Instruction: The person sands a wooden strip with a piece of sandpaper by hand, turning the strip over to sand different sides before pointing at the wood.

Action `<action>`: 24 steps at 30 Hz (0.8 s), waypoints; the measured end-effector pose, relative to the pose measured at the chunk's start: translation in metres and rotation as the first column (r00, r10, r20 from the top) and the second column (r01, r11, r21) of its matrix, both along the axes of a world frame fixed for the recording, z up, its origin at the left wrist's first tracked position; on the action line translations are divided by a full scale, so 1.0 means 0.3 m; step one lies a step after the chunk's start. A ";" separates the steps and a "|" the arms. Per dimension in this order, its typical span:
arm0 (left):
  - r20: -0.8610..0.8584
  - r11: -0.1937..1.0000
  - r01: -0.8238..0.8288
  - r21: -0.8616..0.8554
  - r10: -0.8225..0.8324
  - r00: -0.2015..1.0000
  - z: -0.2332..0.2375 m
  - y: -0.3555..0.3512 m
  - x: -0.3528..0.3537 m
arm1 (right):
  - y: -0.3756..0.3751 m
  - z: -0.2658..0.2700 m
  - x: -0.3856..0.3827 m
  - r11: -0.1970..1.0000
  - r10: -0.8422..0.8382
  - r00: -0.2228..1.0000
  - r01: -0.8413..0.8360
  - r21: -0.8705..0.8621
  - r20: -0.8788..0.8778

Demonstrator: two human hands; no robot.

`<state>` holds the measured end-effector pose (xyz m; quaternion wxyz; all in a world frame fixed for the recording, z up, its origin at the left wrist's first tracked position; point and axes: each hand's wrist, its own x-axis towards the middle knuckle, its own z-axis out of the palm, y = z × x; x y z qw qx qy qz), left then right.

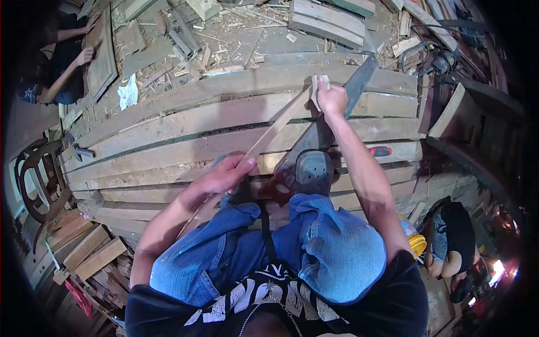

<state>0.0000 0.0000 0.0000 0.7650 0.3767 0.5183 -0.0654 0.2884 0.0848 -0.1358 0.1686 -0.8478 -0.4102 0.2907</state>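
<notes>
A long thin wooden strip (275, 128) runs diagonally over the planks from lower left to upper right. My left hand (227, 174) is closed around its lower part. At the strip's upper end, my right hand (330, 99) grips a small pale wooden piece (314, 94), with the thumb on top. Beneath my right forearm lies a hand saw (361, 78), its blade pointing to the upper right and its reddish handle (276, 190) beside my shoe (313, 173).
Wooden planks (185, 130) form the surface under my feet. A red and black tool (380, 151) lies at the right. Wood scraps (185, 33) and shavings cover the top. One person's arms (73, 70) rest on a board at upper left; another person (455, 236) is at lower right.
</notes>
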 end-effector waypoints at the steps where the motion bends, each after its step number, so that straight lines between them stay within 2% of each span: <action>1: -0.005 1.000 0.002 -0.001 -0.002 1.000 0.004 0.007 -0.002 | -0.003 0.003 -0.013 1.000 -0.004 0.999 0.004 -0.012 0.033; 2: -0.011 1.000 0.008 0.005 -0.008 1.000 0.008 0.031 -0.010 | 0.005 0.007 -0.036 1.000 -0.013 0.998 0.014 -0.015 0.065; 3: -0.076 0.997 0.011 0.078 -0.005 0.997 0.012 0.061 -0.046 | 0.023 -0.007 -0.135 0.989 -0.023 1.000 0.022 0.144 -0.001; 6: -0.083 0.998 0.000 0.063 0.006 0.997 0.019 0.073 -0.037 | 0.056 -0.002 -0.106 0.996 0.018 1.000 -0.017 0.092 -0.009; 8: -0.062 0.999 -0.034 0.024 0.035 0.997 0.013 0.073 -0.038 | 0.106 -0.014 -0.075 0.995 -0.067 0.989 0.076 0.060 -0.134; 9: -0.063 0.999 -0.029 0.019 0.030 0.998 0.011 0.060 -0.037 | 0.077 -0.023 -0.085 0.995 -0.073 0.988 0.081 0.055 -0.133; 11: -0.044 0.999 -0.017 0.046 0.019 0.999 0.000 0.056 -0.035 | 0.005 -0.027 -0.131 0.982 -0.011 1.000 0.013 0.189 -0.012; 12: -0.039 0.998 -0.023 0.051 0.025 0.999 -0.002 0.066 -0.034 | -0.024 0.019 -0.143 0.993 0.008 0.998 0.001 0.117 -0.069; 15: -0.022 1.000 -0.020 0.024 0.021 1.000 -0.005 0.043 -0.032 | 0.051 0.013 -0.087 0.998 0.031 0.999 -0.029 0.057 -0.044; 17: -0.015 1.000 -0.029 0.008 0.029 0.999 0.004 0.044 -0.025 | 0.027 0.013 -0.086 0.998 -0.029 0.994 0.034 0.049 -0.103; 19: -0.020 1.000 0.003 0.027 -0.003 1.000 0.005 0.047 -0.022 | -0.090 0.018 -0.147 0.983 0.046 0.999 -0.043 0.176 -0.015; 20: -0.023 0.999 0.020 0.041 -0.019 1.000 0.003 0.044 -0.017 | -0.117 0.072 -0.165 0.982 0.056 0.995 -0.040 0.186 -0.082; 21: -0.018 0.999 0.011 0.042 -0.010 1.000 0.000 0.051 -0.013 | -0.085 0.064 -0.143 0.981 0.065 0.995 -0.050 0.187 -0.076; 23: -0.006 0.999 -0.037 -0.009 0.037 0.999 0.000 0.033 -0.009 | -0.016 0.005 -0.069 0.999 0.047 0.998 -0.046 0.008 -0.034; 24: -0.005 0.999 -0.034 -0.024 0.034 0.999 -0.001 0.013 -0.006 | 0.018 -0.003 -0.040 0.998 0.026 0.999 -0.027 0.054 0.020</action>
